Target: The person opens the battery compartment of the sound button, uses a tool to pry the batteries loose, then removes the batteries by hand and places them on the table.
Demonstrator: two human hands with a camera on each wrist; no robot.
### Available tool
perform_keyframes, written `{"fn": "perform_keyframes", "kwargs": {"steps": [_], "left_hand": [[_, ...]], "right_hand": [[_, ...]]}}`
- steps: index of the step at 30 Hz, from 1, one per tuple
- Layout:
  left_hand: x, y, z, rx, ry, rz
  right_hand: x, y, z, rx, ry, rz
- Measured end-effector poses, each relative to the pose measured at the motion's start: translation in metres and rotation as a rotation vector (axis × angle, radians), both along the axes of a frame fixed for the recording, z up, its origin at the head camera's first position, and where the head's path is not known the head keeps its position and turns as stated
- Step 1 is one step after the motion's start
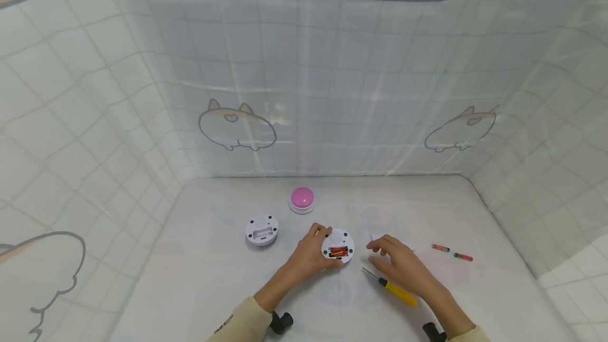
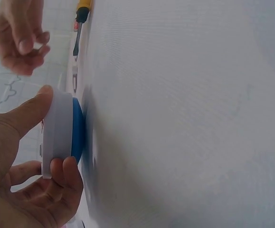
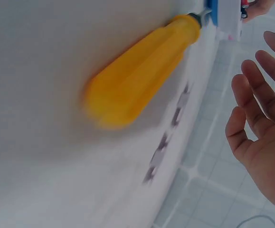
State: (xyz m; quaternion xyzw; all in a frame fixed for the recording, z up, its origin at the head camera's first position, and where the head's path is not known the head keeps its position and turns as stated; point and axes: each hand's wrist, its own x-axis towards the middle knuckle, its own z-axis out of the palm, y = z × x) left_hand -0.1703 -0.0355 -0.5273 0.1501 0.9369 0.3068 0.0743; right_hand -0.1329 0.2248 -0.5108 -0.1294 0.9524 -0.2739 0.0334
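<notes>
My left hand (image 1: 311, 252) grips the rim of an upside-down push button (image 1: 345, 238), a round white base with a blue dome (image 2: 77, 128) underneath. Red batteries (image 1: 338, 252) show in its uncovered battery compartment, beside a patch of speaker holes. To the right, my right hand (image 1: 401, 263) hovers above the table with fingers loosely bent and nothing between them. Just below it lies a screwdriver (image 1: 401, 293) with a yellow handle, its tip pointing toward the push button. A flat white piece (image 1: 377, 236) is partly hidden behind the right hand.
Another overturned push button (image 1: 262, 229), its battery compartment vacant, sits on the left. A pink-domed button (image 1: 302, 198) stands upright at the back. Two loose red batteries (image 1: 440, 247) lie on the right. Grid-patterned curtains (image 1: 304, 78) enclose the white table (image 1: 199, 278).
</notes>
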Motion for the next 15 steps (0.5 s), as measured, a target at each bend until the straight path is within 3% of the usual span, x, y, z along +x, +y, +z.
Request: {"fn": "perform_keyframes", "kwargs": {"steps": [8, 15], "left_hand": [[0.001, -0.002, 0.002, -0.025, 0.003, -0.022], [0.001, -0.002, 0.001, -0.017, 0.016, -0.028]], "right_hand": [[-0.016, -0.017, -0.005, -0.085, 0.042, 0.039], [-0.023, -0.033, -0.011, -0.072, 0.065, 0.058]]}}
